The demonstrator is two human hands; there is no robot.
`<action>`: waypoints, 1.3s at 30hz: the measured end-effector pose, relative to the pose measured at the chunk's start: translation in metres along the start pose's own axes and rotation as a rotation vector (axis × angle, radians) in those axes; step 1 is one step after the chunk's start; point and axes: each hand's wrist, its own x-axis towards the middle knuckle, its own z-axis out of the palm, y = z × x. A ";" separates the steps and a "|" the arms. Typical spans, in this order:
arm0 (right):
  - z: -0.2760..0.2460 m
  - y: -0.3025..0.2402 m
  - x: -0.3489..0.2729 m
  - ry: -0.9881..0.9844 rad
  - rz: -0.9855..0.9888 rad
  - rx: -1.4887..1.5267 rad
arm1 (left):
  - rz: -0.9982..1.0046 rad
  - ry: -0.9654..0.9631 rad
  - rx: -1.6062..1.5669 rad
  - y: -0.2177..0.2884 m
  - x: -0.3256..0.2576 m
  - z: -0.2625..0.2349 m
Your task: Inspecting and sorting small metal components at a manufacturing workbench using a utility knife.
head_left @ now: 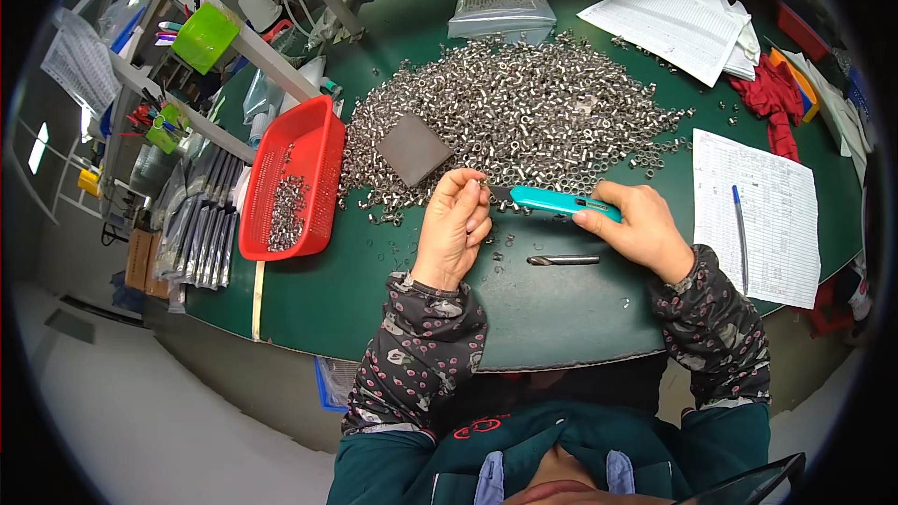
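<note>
My right hand (641, 224) grips a teal utility knife (552, 200), its blade pointing left toward my other hand. My left hand (451, 229) is closed in a pinch on a small metal ring, mostly hidden by the fingertips, and the blade tip meets it there. Just beyond both hands spreads a large heap of small shiny metal rings (524, 112). A dark grey square block (414, 149) lies on the heap's near left side. On the green table (561, 318), a drill bit (563, 260) lies below the knife, with thin metal scraps around it.
Left of the heap, a red plastic basket (325, 215) holds some rings. Printed sheets (758, 224) with a blue pen (739, 224) lie at right; more papers (664, 23) and a clear plastic pack (502, 0) sit farther back. A red cloth (774, 103) hangs near the right edge.
</note>
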 end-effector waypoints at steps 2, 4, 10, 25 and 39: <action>0.001 0.000 0.000 -0.001 0.005 0.027 | 0.002 0.001 0.009 0.000 0.000 0.001; 0.002 0.000 -0.001 -0.013 0.005 0.011 | 0.024 -0.013 0.004 0.000 0.000 0.002; 0.004 0.001 0.000 -0.020 -0.005 0.010 | 0.025 -0.044 -0.006 -0.002 -0.001 -0.001; 0.003 0.000 0.000 0.001 -0.003 -0.033 | 0.025 0.008 0.062 0.000 -0.003 0.000; 0.002 0.002 -0.001 0.138 -0.142 -0.188 | -0.053 0.014 0.111 0.004 -0.003 -0.003</action>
